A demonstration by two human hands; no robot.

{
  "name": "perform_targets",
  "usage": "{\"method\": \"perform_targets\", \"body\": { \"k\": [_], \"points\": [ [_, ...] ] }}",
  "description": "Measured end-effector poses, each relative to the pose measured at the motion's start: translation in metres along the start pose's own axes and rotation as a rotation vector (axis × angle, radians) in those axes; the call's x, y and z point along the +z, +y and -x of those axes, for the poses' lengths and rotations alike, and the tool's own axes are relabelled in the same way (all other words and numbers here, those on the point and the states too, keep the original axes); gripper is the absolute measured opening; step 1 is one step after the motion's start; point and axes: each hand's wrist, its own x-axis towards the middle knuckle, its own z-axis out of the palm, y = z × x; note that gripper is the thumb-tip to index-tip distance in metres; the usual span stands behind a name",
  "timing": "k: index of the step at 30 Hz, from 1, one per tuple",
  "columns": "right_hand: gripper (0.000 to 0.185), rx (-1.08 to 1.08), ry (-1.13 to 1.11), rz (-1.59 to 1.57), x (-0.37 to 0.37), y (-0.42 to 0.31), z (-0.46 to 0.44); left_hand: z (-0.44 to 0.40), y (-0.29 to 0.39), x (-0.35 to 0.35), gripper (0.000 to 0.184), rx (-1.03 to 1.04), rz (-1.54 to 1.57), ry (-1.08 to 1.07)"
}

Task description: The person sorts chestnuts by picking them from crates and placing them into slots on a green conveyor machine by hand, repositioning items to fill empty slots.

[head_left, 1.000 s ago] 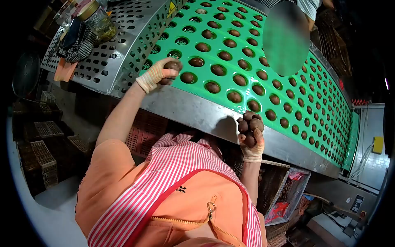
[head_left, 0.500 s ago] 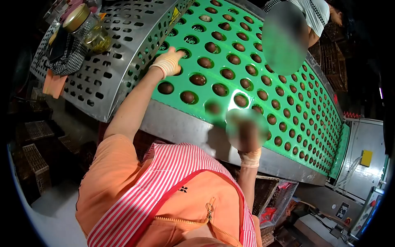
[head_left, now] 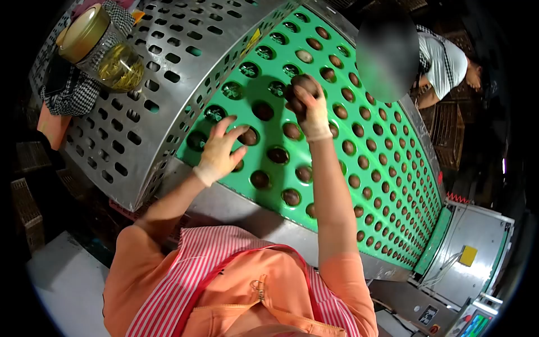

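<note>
The green panel [head_left: 227,115] has rows of round holes, many with a dark brown egg in them. My right hand [head_left: 315,112] is closed around a few brown eggs [head_left: 297,92] above the upper part of the panel. Close by on the left, my left hand [head_left: 219,153] is spread open over the panel, its fingertips beside a brown egg [head_left: 247,136] in a hole. Whether the fingers touch that egg, I cannot tell. Several holes near the metal cover, such as this dark hole [head_left: 232,90], hold no egg. One paler egg [head_left: 304,56] sits farther back.
A perforated metal cover [head_left: 185,67] borders the panel on the left, with a gold-lidded jar [head_left: 106,56] and checked cloth [head_left: 70,98] on it. Across the panel is another person [head_left: 446,64]. At right stands a metal machine box [head_left: 463,241]; wicker crates [head_left: 443,132] stand behind.
My right hand has moved from the panel's near edge up and away, now with eggs in it. My left hand appears nearer, its fingers spread. The view has shifted, and the other person has moved.
</note>
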Motion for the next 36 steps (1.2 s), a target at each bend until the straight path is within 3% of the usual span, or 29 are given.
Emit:
{"method": "perform_targets", "body": {
  "k": [3,6,9,11,12,15,17,19,20,21,23,25,26,27,29,33,36],
  "points": [
    [0.057,0.046,0.087,0.099,-0.015,0.037,-0.056,0.023,-0.023,-0.009,0.048,-0.029,0.025,-0.026],
    [0.054,0.065,0.099,0.208,-0.045,0.037,-0.056,0.029,-0.037,-0.017,0.045,-0.065,0.064,-0.030],
    [0.049,0.040,0.355,0.483,-0.070,0.011,-0.073,0.019,-0.065,-0.011,0.044,-0.050,0.112,-0.032],
    [0.042,0.103,0.282,0.875,-0.091,-0.002,-0.097,0.002,-0.077,-0.021,0.046,-0.038,0.188,-0.055],
    [0.045,0.288,0.223,0.951,-0.089,-0.011,-0.099,-0.006,-0.083,-0.026,0.047,-0.032,0.224,-0.069],
    [0.054,0.031,0.273,1.565,-0.058,-0.001,-0.088,-0.024,-0.097,-0.044,0.046,0.040,0.195,-0.146],
    [0.056,-0.090,0.281,1.638,-0.035,0.019,-0.080,-0.032,-0.107,-0.056,0.046,0.075,0.193,-0.195],
    [0.059,-0.070,0.207,1.775,-0.014,0.036,-0.077,-0.037,-0.115,-0.065,0.046,0.117,0.201,-0.236],
    [0.068,0.056,0.143,1.817,-0.005,0.040,-0.079,-0.042,-0.120,-0.071,0.046,0.141,0.209,-0.255],
    [0.078,0.162,0.112,1.821,0.002,0.043,-0.080,-0.047,-0.125,-0.077,0.046,0.168,0.215,-0.272],
    [0.077,0.091,0.226,1.751,0.001,0.052,-0.072,-0.054,-0.134,-0.093,0.045,0.130,0.285,-0.302],
    [0.075,-0.063,0.243,1.682,0.011,0.065,-0.053,-0.059,-0.143,-0.104,0.044,0.041,0.380,-0.344],
    [0.074,-0.144,0.253,1.650,0.012,0.072,-0.046,-0.061,-0.153,-0.105,0.043,0.171,0.293,-0.286],
    [0.065,-0.386,0.077,1.645,0.001,0.093,-0.042,-0.061,-0.158,-0.106,0.043,0.169,0.315,-0.311],
    [0.058,-0.375,0.132,1.890,-0.011,0.136,-0.030,-0.061,-0.167,-0.110,0.042,0.171,0.355,-0.371],
    [0.044,-0.638,0.671,1.485,0.026,0.141,0.008,-0.065,-0.178,-0.113,0.037,0.349,0.252,-0.468],
    [0.038,-0.579,0.899,1.266,0.081,0.161,0.077,-0.072,-0.162,-0.103,0.031,0.508,0.155,-0.575]
  ]
}}
